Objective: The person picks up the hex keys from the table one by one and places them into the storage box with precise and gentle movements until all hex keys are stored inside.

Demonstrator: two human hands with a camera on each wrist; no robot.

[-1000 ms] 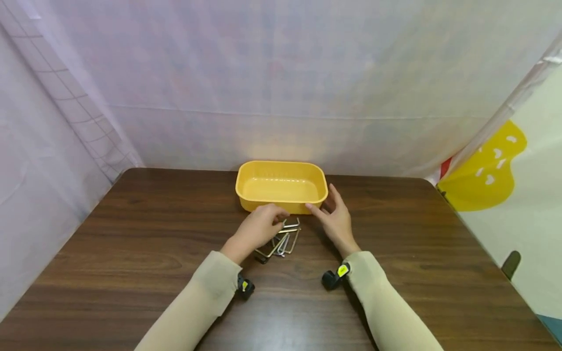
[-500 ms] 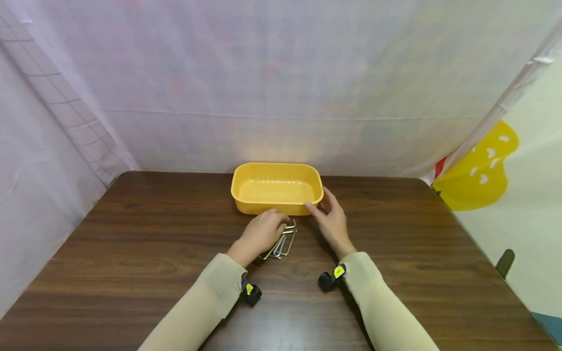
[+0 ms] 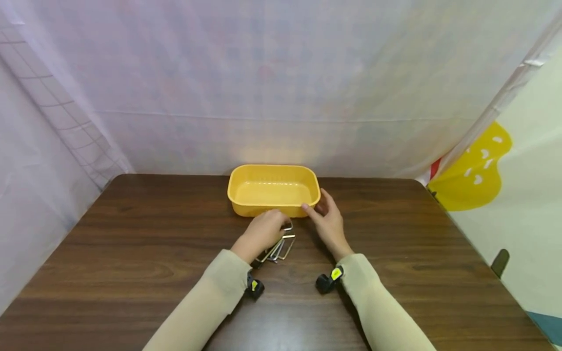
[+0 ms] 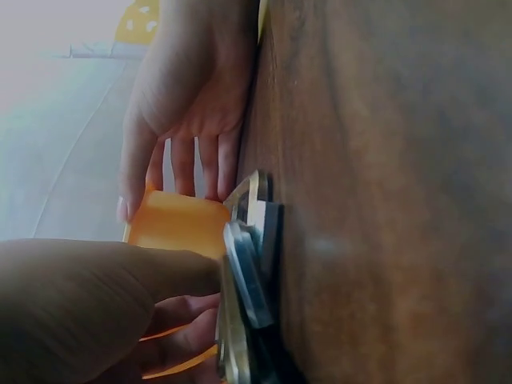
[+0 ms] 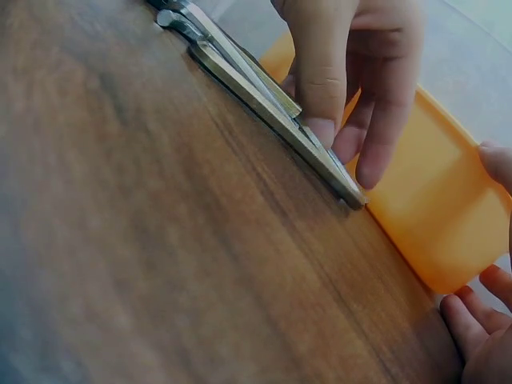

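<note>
Head view: my left hand (image 3: 262,233) is curling its fingers over a bundle of bent silver metal hex keys (image 3: 281,246) on the dark wooden table (image 3: 131,253), gathering them. My right hand (image 3: 327,222), fingers relaxed, is steadying the shallow yellow plastic tub (image 3: 273,189) just behind them.

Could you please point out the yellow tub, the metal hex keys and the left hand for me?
yellow tub (image 3: 263,171): head view, on its far rim.
metal hex keys (image 3: 286,247): head view, on the exposed ends right of the hand.
left hand (image 3: 262,233): head view, on its back.
</note>
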